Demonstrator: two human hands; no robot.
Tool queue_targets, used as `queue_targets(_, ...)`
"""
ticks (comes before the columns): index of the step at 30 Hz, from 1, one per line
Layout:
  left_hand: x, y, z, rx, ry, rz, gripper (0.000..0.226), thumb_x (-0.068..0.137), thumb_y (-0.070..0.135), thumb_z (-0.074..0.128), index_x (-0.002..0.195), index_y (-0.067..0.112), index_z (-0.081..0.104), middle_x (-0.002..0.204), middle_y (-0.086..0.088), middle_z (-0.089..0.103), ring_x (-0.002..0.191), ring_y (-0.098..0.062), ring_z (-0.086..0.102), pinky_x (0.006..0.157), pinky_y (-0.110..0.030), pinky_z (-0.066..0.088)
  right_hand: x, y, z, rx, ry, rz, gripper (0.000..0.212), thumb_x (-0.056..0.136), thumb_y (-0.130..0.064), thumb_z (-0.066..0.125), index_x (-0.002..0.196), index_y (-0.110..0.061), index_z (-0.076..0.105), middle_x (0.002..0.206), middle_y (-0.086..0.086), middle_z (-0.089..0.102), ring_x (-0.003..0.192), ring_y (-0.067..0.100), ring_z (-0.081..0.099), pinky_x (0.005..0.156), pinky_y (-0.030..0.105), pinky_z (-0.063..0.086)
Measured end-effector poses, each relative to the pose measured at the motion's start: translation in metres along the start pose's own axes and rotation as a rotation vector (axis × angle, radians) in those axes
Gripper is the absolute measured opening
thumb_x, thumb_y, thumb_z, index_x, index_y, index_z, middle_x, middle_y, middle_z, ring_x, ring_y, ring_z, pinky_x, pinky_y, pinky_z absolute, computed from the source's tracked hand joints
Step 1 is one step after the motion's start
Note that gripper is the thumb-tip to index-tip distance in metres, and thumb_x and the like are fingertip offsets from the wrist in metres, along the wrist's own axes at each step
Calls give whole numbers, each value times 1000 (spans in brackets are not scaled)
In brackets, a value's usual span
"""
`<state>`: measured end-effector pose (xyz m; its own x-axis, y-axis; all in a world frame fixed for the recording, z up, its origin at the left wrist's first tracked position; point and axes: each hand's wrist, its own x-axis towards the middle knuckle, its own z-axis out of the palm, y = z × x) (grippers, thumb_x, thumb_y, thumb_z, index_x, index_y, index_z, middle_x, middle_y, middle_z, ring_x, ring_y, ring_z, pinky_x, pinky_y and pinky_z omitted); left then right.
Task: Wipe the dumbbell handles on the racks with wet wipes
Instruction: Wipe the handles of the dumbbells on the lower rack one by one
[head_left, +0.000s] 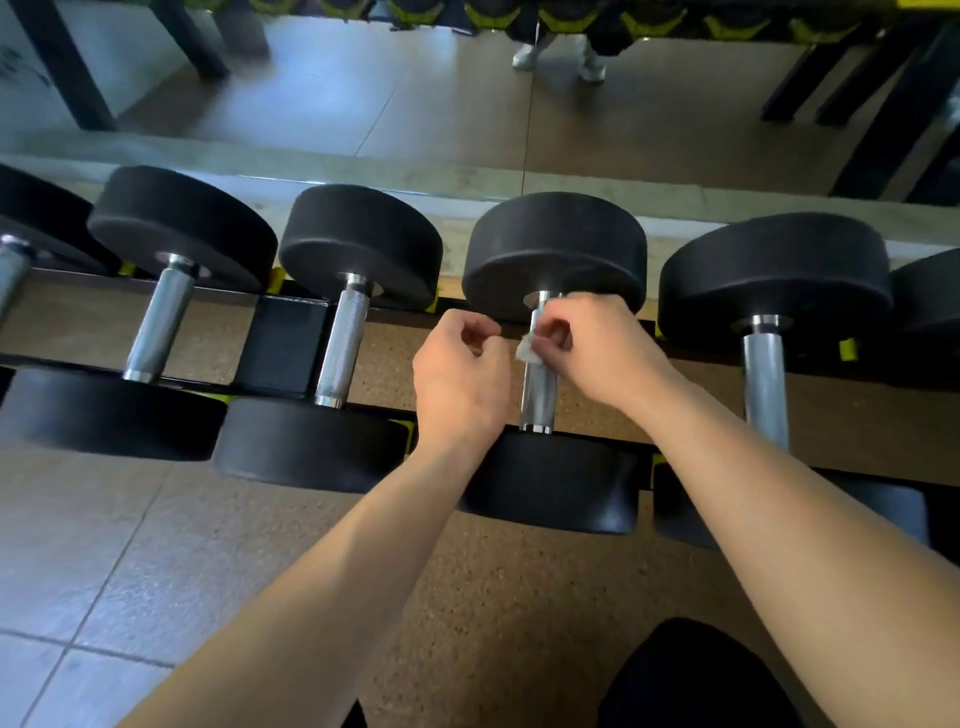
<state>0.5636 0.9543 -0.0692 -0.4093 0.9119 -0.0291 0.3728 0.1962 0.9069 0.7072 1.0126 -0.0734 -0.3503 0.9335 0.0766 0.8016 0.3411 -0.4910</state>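
Your right grip (597, 348) pinches a small white wet wipe (527, 352) w/ curled fingers, pressing it vs. the upper part of the chrome handle (537, 397), just below the far black head of the dumbbell (556, 249) straight ahead of you. Your left grip (460, 374) sits just left of that handle, fingers curled narrow, nothing seen in it; can't tell if it touches the wipe. The dumbbell lies across the black rack (283, 348), near head toward you. The left neighbour (344, 345), knurled handle, and the right neighbour (763, 384) lie parallel, both apart from your hands. A mirror (363, 93) stands behind the rack.
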Motion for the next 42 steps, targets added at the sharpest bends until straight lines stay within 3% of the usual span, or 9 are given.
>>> queue_targets(3,0,-1,0,-3,6,5,15,94,15,56,98,28,62,91,15,63,88,-3,60,68,-11,40,4,-1,7,-58,165,10,9,95,-25,66,101,-19,70,94,-4,60,78,8,57,68,22,46)
queue_targets(8,0,0,0,1,-15,-1,15,94,14,55,97,28,62,91,14,62,86,-2,59,65,-9,38,-24,5,3,-2,-195,-47,21,86,-37,76,101,-23,74,95,-10,66,80,1,60,74,28,53)
queue_targets(10,0,0,0,-13,-18,-11,15,93,15,54,98,27,63,91,11,65,86,-5,61,64,-11,38,-22,7,1,-2,-214,-64,18,84,-36,78,97,-24,74,91,-8,68,80,5,63,74,33,56)
queue_targets(14,-1,-1,0,-32,-21,-14,15,95,15,56,100,27,63,93,10,65,89,-8,63,70,-16,43,-2,5,4,47,67,-17,9,91,-28,72,97,-20,72,88,-7,61,75,3,58,68,22,46)
queue_targets(17,-1,-2,0,-44,-16,-20,15,94,15,56,99,26,65,91,12,65,88,-6,62,73,-20,45,-5,4,9,37,205,25,5,92,-24,70,95,-21,69,90,-4,61,75,5,57,68,25,50)
queue_targets(23,-3,-4,-3,-47,-28,-1,15,95,15,56,100,25,67,90,14,63,86,-2,59,70,-14,42,-34,-5,-2,43,-243,42,21,80,-39,81,93,-28,70,86,-15,64,79,-2,60,68,20,46)
queue_targets(28,-2,-4,-3,-57,-32,-6,16,94,14,55,97,24,67,89,15,63,84,1,57,67,-9,38,-11,-3,-1,-15,55,15,8,90,-30,74,90,-26,67,85,-11,61,75,1,58,68,24,50)
queue_targets(32,-3,-3,-4,-64,-34,-12,15,96,15,55,96,27,66,89,16,61,84,2,55,67,-10,37,-6,1,12,-188,291,71,13,101,-23,57,109,-16,65,104,3,60,91,17,60,71,26,47)
queue_targets(42,-5,-5,-4,-76,-40,5,15,96,16,56,93,28,65,89,15,62,84,1,57,65,-11,37,-24,19,7,3,156,-37,33,94,-18,68,127,-17,68,116,-1,63,99,11,62,91,32,55)
